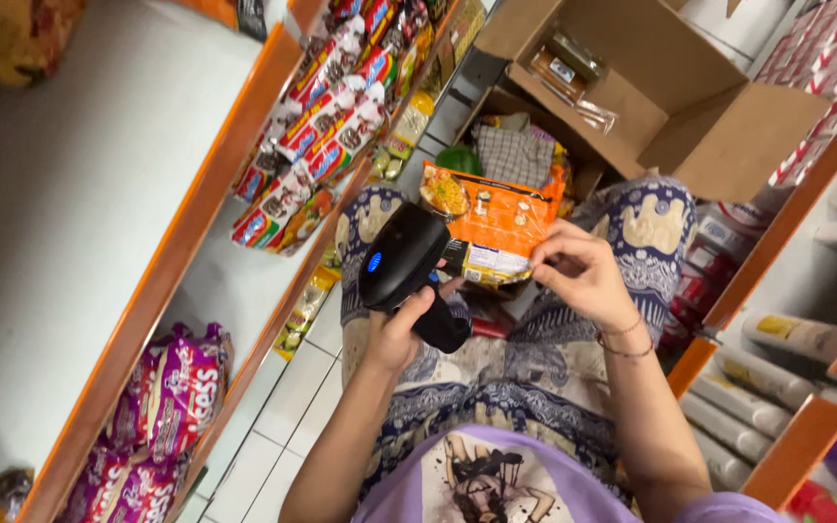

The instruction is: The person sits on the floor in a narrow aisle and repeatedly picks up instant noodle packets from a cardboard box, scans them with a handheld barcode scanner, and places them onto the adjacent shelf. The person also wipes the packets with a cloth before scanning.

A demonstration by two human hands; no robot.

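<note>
The left hand (394,334), nearest, has its fingers wrapped shut around a black barcode scanner (404,266) whose head nearly touches the orange snack packet (496,223) pinched by the right hand (578,276); that thin pinch could probably let the packet sag off-aim.

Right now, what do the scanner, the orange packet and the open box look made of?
Scanner in the left hand: black plastic, smooth moulded shell with soft sheen. Orange packet pinched by the right hand: thin glossy film, probably plastic; it creases and glints. Open box: brown matte cardboard, folded flaps.
</note>
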